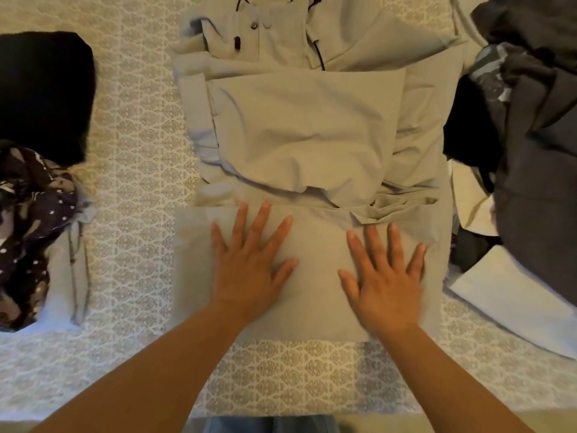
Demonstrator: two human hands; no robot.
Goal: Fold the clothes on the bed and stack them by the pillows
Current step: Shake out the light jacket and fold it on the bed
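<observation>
A beige garment [306,132] with dark buttons and a dark cord lies spread down the middle of the bed, its sides folded inward. Its near end is folded into a flat rectangle. My left hand [249,260] lies flat on the left part of that rectangle, fingers spread and straight. My right hand [385,276] presses flat on the right part in the same way. Neither hand grips the cloth.
A folded black garment [43,92] and a dark dotted cloth [28,220] lie at the left on the patterned bedspread [134,182]. A heap of dark grey clothes [537,151] and white pieces [512,301] fills the right side.
</observation>
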